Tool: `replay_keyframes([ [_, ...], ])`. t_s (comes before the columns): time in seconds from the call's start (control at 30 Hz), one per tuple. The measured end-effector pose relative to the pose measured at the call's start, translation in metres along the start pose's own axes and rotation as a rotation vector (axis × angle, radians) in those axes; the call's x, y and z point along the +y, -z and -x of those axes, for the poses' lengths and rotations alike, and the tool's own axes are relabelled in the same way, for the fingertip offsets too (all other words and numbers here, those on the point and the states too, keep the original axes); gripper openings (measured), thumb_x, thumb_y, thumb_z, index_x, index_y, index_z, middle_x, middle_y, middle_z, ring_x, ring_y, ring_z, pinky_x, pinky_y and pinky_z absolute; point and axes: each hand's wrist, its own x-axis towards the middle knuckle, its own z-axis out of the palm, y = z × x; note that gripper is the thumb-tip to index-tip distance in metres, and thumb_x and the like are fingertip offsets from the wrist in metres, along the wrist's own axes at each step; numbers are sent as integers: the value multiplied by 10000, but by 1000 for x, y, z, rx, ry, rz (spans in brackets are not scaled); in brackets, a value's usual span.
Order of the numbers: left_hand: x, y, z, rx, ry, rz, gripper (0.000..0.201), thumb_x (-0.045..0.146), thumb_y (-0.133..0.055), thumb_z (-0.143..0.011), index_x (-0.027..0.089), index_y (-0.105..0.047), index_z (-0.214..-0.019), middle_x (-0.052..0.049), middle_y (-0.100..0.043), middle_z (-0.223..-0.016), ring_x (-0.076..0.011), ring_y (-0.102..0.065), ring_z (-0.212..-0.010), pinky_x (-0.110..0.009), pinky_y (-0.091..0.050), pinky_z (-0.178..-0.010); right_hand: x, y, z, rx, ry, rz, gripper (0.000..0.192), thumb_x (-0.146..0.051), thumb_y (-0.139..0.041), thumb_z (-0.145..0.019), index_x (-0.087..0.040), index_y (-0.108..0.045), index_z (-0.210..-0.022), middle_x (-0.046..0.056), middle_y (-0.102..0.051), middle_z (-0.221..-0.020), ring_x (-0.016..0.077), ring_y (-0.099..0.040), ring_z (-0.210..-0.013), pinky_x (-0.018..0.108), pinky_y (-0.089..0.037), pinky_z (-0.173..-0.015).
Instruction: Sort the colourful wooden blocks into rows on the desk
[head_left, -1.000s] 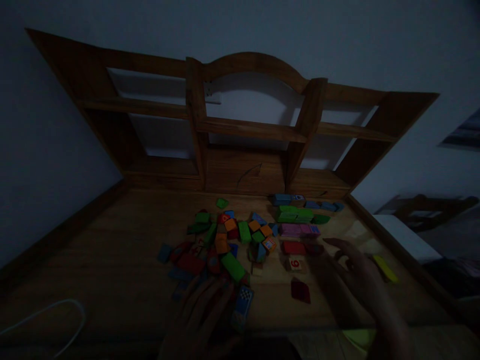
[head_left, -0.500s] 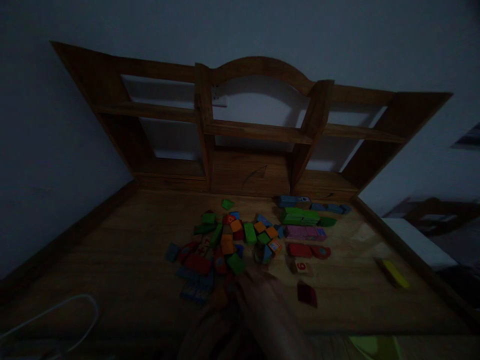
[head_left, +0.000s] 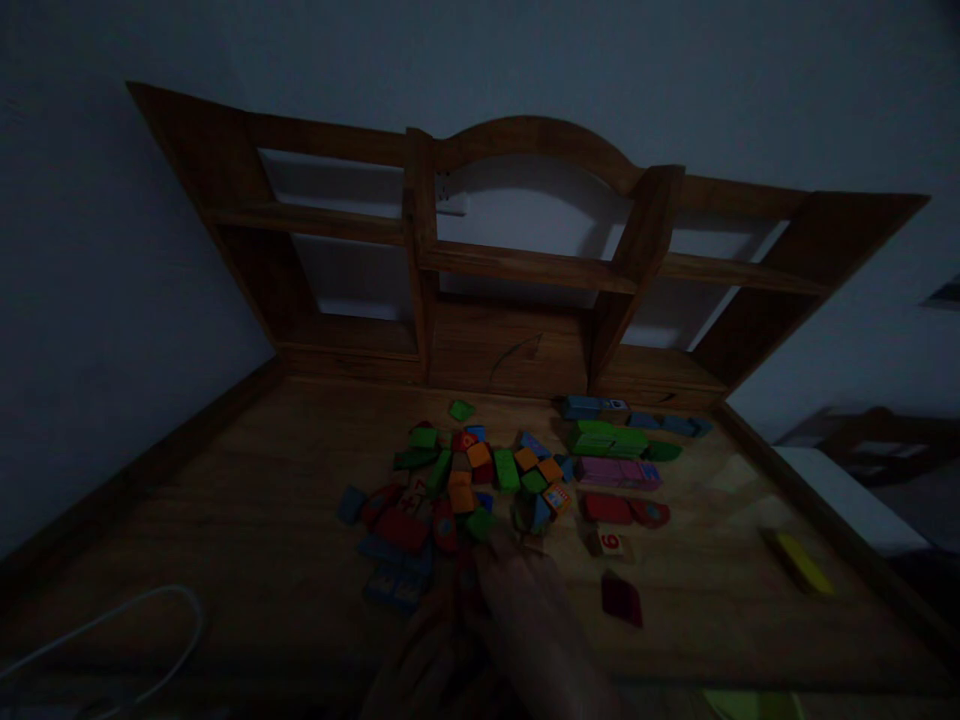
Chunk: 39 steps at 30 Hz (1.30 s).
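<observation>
My right hand [head_left: 529, 600] reaches over the near edge of a mixed pile of toy blocks. Its bent fingers are beside a green block [head_left: 480, 523] and partly cover it; a grip is not visible. My left hand [head_left: 416, 650] is low and left of it, close to the table's front edge, with its fingers lost in shadow. A dark red block [head_left: 466, 572] shows dimly between the hands. Around them lie a red block [head_left: 401, 530], blue blocks [head_left: 396, 585], an orange block [head_left: 461, 495] and a red rounded block [head_left: 444, 525].
To the right, blocks stand in colour rows: blue [head_left: 592, 407], green [head_left: 607, 438], pink [head_left: 619, 472] and red [head_left: 607, 508]. Nearby are a number block [head_left: 610, 541], a dark red block [head_left: 622, 598] and a yellow block [head_left: 802, 563]. A wooden shelf [head_left: 525, 265] backs the table; a white cable [head_left: 187, 600] lies left.
The view has shifted slightly. My right hand has moved forward toward the pile, and its fingers now cover more of the green block. My left hand has stayed near the front edge.
</observation>
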Motion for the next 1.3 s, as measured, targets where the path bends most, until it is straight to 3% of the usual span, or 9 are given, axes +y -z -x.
replay_keyframes([
  [0.17, 1, 4, -15, 19, 12, 24, 181, 342, -654, -911, 385, -738, -1066, 49, -724, -1053, -127, -623, -1110, -286, -404, -1174, 0, -8, -2, 43, -58, -99, 227, -144, -600, -900, -180, -700, -1101, 110, -718, -1137, 280, -710, -972, 360, -535, -787],
  [0.27, 8, -4, -20, 158, 122, 53, 171, 337, -580, -960, 326, -750, -965, 34, -711, -993, -121, -604, -1104, -287, -308, -1227, 2, -7, 1, 78, -151, -256, 213, -173, -664, -835, -199, -704, -1043, 71, -731, -1083, 268, -712, -941, 354, -521, -804],
  [0.33, 10, -6, -22, 226, 180, 65, 218, 356, -547, -978, 312, -749, -911, 18, -691, -925, -123, -606, -1067, -295, -322, -1213, 6, -3, 3, 117, -171, -373, 185, -183, -688, -788, -212, -704, -970, 43, -733, -1019, 244, -706, -902, 325, -506, -775],
  [0.4, 10, -4, -23, 191, 151, 42, 190, 395, -571, -964, 342, -753, -964, 20, -681, -899, -126, -616, -1021, -294, -377, -1170, 17, 4, 9, 172, -152, -473, 167, -178, -682, -760, -224, -692, -921, 19, -727, -943, 213, -693, -859, 287, -488, -724],
  [0.53, 6, 4, -26, 93, 108, -23, 232, 430, -582, -956, 368, -731, -1122, 25, -672, -873, -125, -625, -952, -272, -462, -1071, 82, 25, 37, 380, -146, -549, 220, -220, -655, -768, -227, -662, -988, 10, -712, -874, 180, -657, -740, 263, -488, -646],
  [0.7, 6, 2, -26, 95, 139, -23, 241, 426, -558, -972, 348, -737, -1112, 21, -691, -912, -128, -622, -968, -240, -482, -1020, 212, 57, 87, 608, -320, -182, 378, -439, -692, -828, -213, -643, -1126, 63, -699, -916, 227, -657, -774, 300, -494, -631],
  [0.83, 5, -1, -23, 104, 110, 6, 238, 409, -588, -957, 324, -730, -1128, 19, -696, -922, -126, -629, -963, -264, -481, -1051, 264, 68, 92, 523, -317, -102, 327, -429, -691, -824, -207, -677, -1065, 88, -727, -997, 262, -694, -858, 341, -523, -714],
  [1.03, 4, -3, -23, 105, 94, -22, 279, 385, -580, -956, 313, -698, -1199, 8, -696, -938, -136, -625, -984, -283, -483, -1052, 263, 60, 69, 253, -176, -182, 274, -303, -660, -802, -234, -707, -1063, 65, -722, -1029, 238, -697, -893, 331, -550, -771],
  [1.3, 4, -10, -5, 45, 105, -58, 306, 336, -614, -890, 377, -707, -1179, -11, -712, -1068, -191, -660, -1002, -321, -606, -855, 278, 53, 56, 86, -113, -172, 440, -187, -615, -782, -211, -674, -1217, 94, -682, -1132, 264, -662, -1005, 379, -530, -884],
])
